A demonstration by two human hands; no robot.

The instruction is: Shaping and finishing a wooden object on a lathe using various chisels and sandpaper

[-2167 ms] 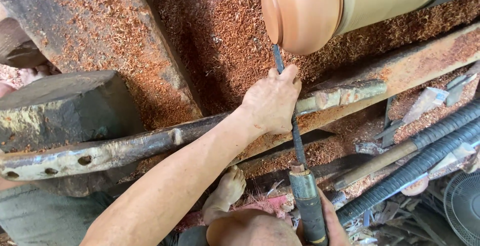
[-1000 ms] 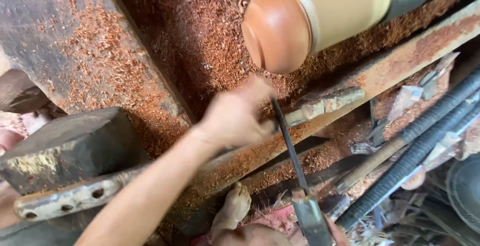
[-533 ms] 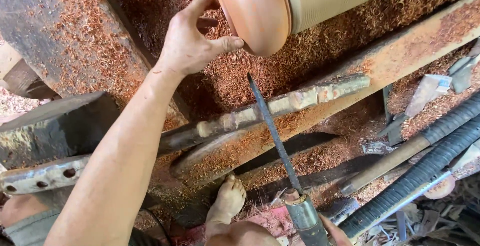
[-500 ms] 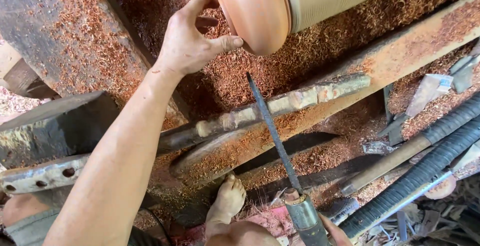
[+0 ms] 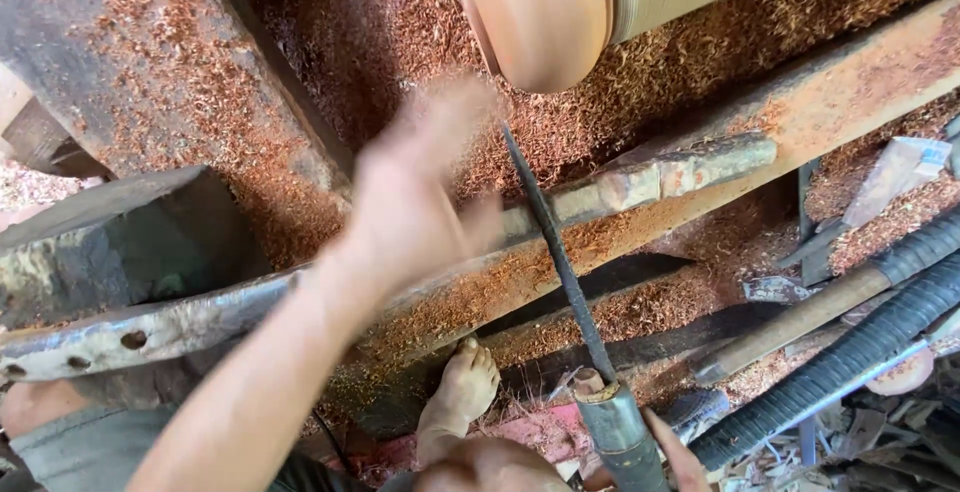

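Hands worked apart: the left hand [image 5: 415, 202], blurred and open, hovered over the rusty iron tool rest [image 5: 640, 177], while the right hand [image 5: 675, 457], barely visible, clasped the long dark steel chisel [image 5: 555, 252] at its handle. Its tip lay just under the rounded reddish-brown wooden workpiece [image 5: 540, 12], amid red sawdust [image 5: 330, 42].

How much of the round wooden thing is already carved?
The wooden piece has a smooth, rounded reddish end, and shavings lie thick all around, so much cutting looks done. The long chisel rests on the metal bar with its tip near the wood; the left hand is blurred beside it. The pale section behind probably remains.
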